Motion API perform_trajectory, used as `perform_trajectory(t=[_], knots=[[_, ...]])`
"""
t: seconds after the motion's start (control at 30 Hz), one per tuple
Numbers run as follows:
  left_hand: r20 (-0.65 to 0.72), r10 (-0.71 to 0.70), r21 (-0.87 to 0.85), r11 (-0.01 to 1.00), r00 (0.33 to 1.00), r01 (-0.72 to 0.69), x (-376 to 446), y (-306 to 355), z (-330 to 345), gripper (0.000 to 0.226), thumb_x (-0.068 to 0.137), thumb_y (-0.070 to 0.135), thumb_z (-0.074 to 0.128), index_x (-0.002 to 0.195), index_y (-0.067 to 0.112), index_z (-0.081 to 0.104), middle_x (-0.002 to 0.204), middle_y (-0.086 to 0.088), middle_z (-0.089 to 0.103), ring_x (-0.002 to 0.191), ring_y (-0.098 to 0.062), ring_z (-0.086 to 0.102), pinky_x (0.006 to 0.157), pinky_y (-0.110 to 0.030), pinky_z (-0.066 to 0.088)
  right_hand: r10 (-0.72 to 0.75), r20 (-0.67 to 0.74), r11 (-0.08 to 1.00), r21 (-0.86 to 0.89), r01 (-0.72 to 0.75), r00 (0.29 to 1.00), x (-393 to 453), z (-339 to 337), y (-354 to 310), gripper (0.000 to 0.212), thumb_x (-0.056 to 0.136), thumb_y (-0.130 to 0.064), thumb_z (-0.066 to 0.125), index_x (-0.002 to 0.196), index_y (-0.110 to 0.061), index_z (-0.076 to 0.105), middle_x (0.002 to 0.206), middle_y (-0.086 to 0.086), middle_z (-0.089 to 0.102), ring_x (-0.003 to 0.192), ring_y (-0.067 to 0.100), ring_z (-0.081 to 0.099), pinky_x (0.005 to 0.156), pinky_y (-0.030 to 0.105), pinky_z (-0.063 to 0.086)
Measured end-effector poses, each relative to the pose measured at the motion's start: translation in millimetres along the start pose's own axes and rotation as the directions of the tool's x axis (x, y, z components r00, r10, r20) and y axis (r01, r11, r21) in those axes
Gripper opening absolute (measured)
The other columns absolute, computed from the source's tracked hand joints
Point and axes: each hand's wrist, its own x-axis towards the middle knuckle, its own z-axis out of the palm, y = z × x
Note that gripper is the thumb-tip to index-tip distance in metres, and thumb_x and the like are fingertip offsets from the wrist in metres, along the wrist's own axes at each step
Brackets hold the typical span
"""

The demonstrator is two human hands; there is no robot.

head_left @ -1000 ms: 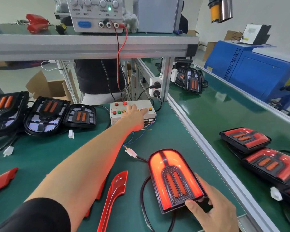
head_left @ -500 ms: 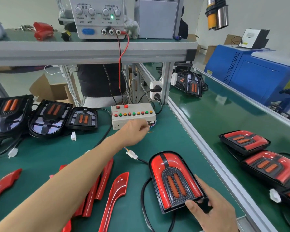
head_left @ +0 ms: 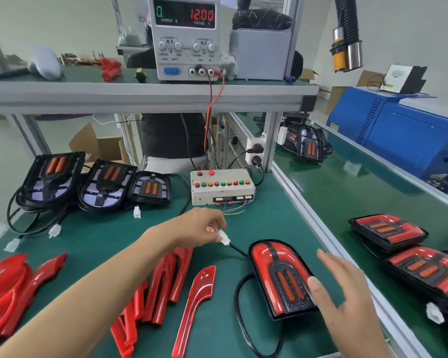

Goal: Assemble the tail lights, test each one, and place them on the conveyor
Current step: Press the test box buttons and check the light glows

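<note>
the left hand (head_left: 199, 229) covers most of the white connector (head_left: 224, 239), so the joint between its two halves can't be seen. the right hand (head_left: 347, 293) is motion-blurred and hides the lower right corner of the tail light (head_left: 279, 277) on the tabletop (head_left: 269, 223). the tail light's black cable (head_left: 239, 316) runs off the bottom edge. the power supply (head_left: 186, 37) is cropped at the top, and its small knob labels are unreadable. a person (head_left: 173, 135) behind the shelf (head_left: 140, 95) shows only as a dark torso. at the right edge, the nearest finished lights on the conveyor (head_left: 360, 192) are cut off.
</note>
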Motion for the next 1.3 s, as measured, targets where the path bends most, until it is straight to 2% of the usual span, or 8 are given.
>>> perform_trajectory(t=[0.13, 0.23, 0.3, 0.57, 0.77, 0.9, 1.1, 1.3], knots=[[-0.028, 0.064, -0.181, 0.981, 0.998, -0.068, -5.2, 3.4, -6.2, 0.013, 0.087, 0.033, 0.074, 0.096, 0.026, 0.067, 0.092, 0.013, 0.074, 0.09, 0.001, 0.067, 0.084, -0.018, 0.05, -0.19, 0.141, 0.945, -0.242, 0.22, 0.972, 49.4, 35.1, -45.7, 0.048, 0.09, -0.059, 0.057, 0.129, -0.032, 0.066, 0.121, -0.022, 0.065, 0.12, 0.01, 0.054, 0.097, 0.035, 0.034], [-0.05, 0.091, -0.273, 0.957, 0.995, -0.101, -5.3, 8.5, -8.1, 0.007, 0.091, 0.029, 0.072, 0.096, 0.024, 0.07, 0.091, 0.009, 0.076, 0.093, -0.002, 0.069, 0.087, -0.018, 0.051, -0.149, 0.39, 0.821, -0.463, 0.334, 0.909, 83.2, 72.9, -73.3, 0.046, 0.095, -0.062, 0.051, 0.132, -0.036, 0.059, 0.122, -0.017, 0.065, 0.124, 0.014, 0.049, 0.093, 0.038, 0.027], [-0.07, 0.094, -0.295, 0.949, 0.993, -0.111, -5.2, 9.8, -7.2, 0.006, 0.092, 0.027, 0.072, 0.095, 0.022, 0.072, 0.093, 0.008, 0.076, 0.094, -0.003, 0.069, 0.087, -0.017, 0.05, -0.145, 0.452, 0.77, -0.508, 0.387, 0.88, 93.5, 92.2, -85.1, 0.035, 0.096, -0.062, 0.045, 0.11, -0.035, 0.063, 0.107, -0.012, 0.069, 0.114, 0.018, 0.053, 0.089, 0.04, 0.028], [-0.091, 0.048, -0.272, 0.96, 0.995, -0.071, -4.6, 6.0, -8.0, 0.018, 0.099, 0.03, 0.064, 0.093, 0.017, 0.074, 0.087, 0.004, 0.074, 0.078, -0.002, 0.062, 0.071, -0.015, 0.045, -0.264, 0.387, 0.713, -0.538, 0.449, 0.883, 95.6, 111.4, -90.0, 0.042, 0.106, -0.051, 0.034, 0.093, -0.022, 0.062, 0.087, -0.002, 0.07, 0.086, 0.026, 0.059, 0.078, 0.04, 0.022], [-0.087, 0.094, -0.139, 0.985, 0.992, -0.106, -0.2, 4.7, -1.1, 0.021, 0.101, 0.038, 0.055, 0.083, 0.03, 0.062, 0.082, 0.012, 0.067, 0.079, -0.001, 0.058, 0.076, -0.024, 0.048, -0.294, 0.322, 0.743, -0.515, 0.428, 0.9, 95.7, 111.5, -91.5, 0.026, 0.1, -0.038, 0.04, 0.089, -0.021, 0.058, 0.085, -0.004, 0.068, 0.078, 0.022, 0.054, 0.074, 0.038, 0.024], [-0.055, 0.118, -0.129, 0.984, 0.991, -0.125, 2.3, 1.2, -1.9, 0.023, 0.103, 0.036, 0.052, 0.085, 0.024, 0.061, 0.081, 0.011, 0.067, 0.079, -0.005, 0.059, 0.076, -0.025, 0.047, -0.299, 0.358, 0.779, -0.444, 0.443, 0.885, 98.0, 110.2, -85.9, 0.025, 0.104, -0.037, 0.038, 0.094, -0.023, 0.057, 0.09, -0.006, 0.068, 0.082, 0.021, 0.059, 0.073, 0.037, 0.024], [-0.054, 0.114, -0.16, 0.98, 0.992, -0.121, 5.9, 0.6, -2.2, 0.029, 0.104, 0.037, 0.052, 0.077, 0.03, 0.058, 0.068, 0.023, 0.061, 0.063, 0.004, 0.052, 0.061, -0.015, 0.039, -0.281, 0.362, 0.805, -0.415, 0.423, 0.889, 99.6, 111.8, -83.3, 0.019, 0.104, -0.032, 0.039, 0.093, -0.026, 0.053, 0.088, -0.007, 0.068, 0.075, 0.017, 0.055, 0.075, 0.038, 0.023], [-0.038, 0.083, -0.229, 0.969, 0.996, -0.09, 1.9, 2.0, -2.3, 0.027, 0.104, 0.035, 0.055, 0.079, 0.026, 0.061, 0.078, 0.008, 0.067, 0.072, -0.014, 0.058, 0.072, -0.036, 0.049, -0.26, 0.379, 0.82, -0.399, 0.41, 0.888, 99.3, 113.7, -82.7, 0.016, 0.105, -0.029, 0.035, 0.093, -0.031, 0.046, 0.088, -0.009, 0.063, 0.073, 0.013, 0.049, 0.075, 0.038, 0.02]])
